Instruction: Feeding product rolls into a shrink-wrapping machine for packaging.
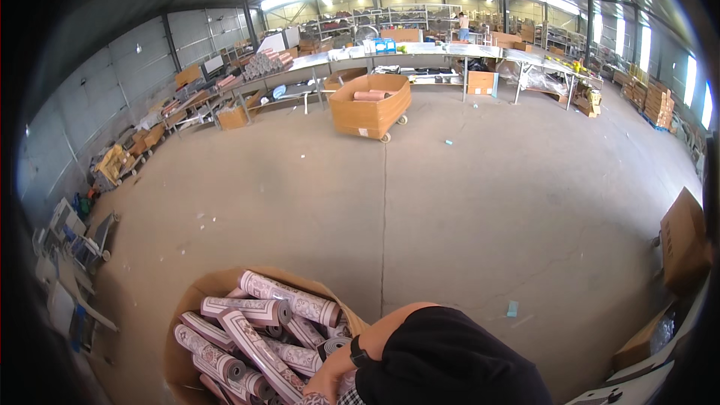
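At the lower edge, my right hand reaches down into a large cardboard box with a dark band on the wrist. Pink-and-grey patterned rolled mats fill the box, lying crosswise over each other. The hand is against the near right mats; its fingers are hidden, so I cannot see whether it grips one. Another rolled mat lies along the box's far side. A black sleeve covers the upper arm and hides part of the box's right side. My left hand is out of view.
A wheeled cardboard bin with pink rolls stands ahead on the concrete floor. Behind it runs a long worktable. Carts stand at left, a cardboard box at right. A person stands far back.
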Demonstrator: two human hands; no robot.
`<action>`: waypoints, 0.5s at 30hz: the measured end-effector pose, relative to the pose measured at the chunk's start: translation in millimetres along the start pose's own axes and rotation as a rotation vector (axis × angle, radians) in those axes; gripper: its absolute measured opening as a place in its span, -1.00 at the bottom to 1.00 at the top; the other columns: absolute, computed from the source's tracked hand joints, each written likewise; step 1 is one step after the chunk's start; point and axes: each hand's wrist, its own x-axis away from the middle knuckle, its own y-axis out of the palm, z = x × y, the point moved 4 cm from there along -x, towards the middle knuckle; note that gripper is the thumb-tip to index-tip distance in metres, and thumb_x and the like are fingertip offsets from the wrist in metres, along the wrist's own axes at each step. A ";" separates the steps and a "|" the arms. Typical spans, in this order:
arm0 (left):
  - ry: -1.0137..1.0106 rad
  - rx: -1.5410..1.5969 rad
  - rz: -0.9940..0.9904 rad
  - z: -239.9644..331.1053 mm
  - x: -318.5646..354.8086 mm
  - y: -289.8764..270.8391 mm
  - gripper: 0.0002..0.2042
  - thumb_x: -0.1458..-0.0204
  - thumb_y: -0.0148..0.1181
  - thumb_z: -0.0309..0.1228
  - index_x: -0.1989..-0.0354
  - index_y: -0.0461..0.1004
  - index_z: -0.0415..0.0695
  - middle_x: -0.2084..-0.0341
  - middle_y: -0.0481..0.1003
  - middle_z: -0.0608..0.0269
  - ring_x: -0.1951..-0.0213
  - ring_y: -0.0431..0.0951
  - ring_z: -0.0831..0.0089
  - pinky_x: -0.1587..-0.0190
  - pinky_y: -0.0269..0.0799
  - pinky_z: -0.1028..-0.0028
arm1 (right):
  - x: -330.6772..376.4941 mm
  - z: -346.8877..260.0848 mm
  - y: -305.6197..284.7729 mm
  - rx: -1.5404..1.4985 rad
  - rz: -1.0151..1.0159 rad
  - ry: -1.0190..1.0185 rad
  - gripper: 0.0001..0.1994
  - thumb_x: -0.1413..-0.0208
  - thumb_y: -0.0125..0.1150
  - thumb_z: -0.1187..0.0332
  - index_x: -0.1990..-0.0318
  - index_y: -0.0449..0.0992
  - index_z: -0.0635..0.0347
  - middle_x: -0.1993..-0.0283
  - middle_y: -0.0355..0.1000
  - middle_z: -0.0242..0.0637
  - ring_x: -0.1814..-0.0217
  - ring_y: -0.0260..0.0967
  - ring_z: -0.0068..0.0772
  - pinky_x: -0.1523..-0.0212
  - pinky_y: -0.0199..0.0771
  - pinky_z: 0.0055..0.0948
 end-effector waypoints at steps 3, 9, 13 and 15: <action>0.049 -0.135 -0.034 -1.0 -0.9 0.6 -0.72 -0.11 -0.15 -0.19 0.25 0.35 -0.15 0.29 0.37 0.17 0.21 0.38 0.44 0.10 0.31 0.33 | 5.3 -2.3 -2.3 0.024 0.002 0.007 -0.19 0.43 0.43 0.18 -0.09 0.21 0.19 0.05 0.34 -0.05 -0.04 0.29 -0.16 0.03 0.25 -0.33; 0.161 -0.441 -0.144 -1.0 -6.0 4.5 -0.69 -0.08 -0.09 -0.17 0.21 0.36 -0.16 0.25 0.38 0.14 0.18 0.38 0.42 0.11 0.32 0.34 | 18.4 -7.1 -4.9 0.072 -0.011 0.027 -0.19 0.44 0.43 0.18 -0.09 0.21 0.19 0.05 0.34 -0.06 -0.04 0.29 -0.17 0.03 0.25 -0.33; 0.237 -0.652 -0.233 -4.3 -9.6 -0.2 -0.68 -0.06 -0.05 -0.16 0.19 0.38 -0.17 0.22 0.39 0.12 0.17 0.39 0.41 0.11 0.32 0.34 | 20.5 -11.7 1.2 0.089 -0.039 0.036 -0.19 0.44 0.43 0.18 -0.09 0.21 0.18 0.05 0.34 -0.06 -0.04 0.29 -0.17 0.03 0.25 -0.33; 0.283 -0.768 -0.278 -6.0 -10.7 -5.2 -0.67 -0.05 -0.03 -0.16 0.18 0.38 -0.18 0.21 0.40 0.11 0.16 0.39 0.40 0.11 0.32 0.35 | 17.8 -15.8 2.5 0.103 -0.056 0.033 -0.19 0.44 0.43 0.17 -0.09 0.22 0.18 0.05 0.34 -0.06 -0.04 0.29 -0.17 0.03 0.25 -0.33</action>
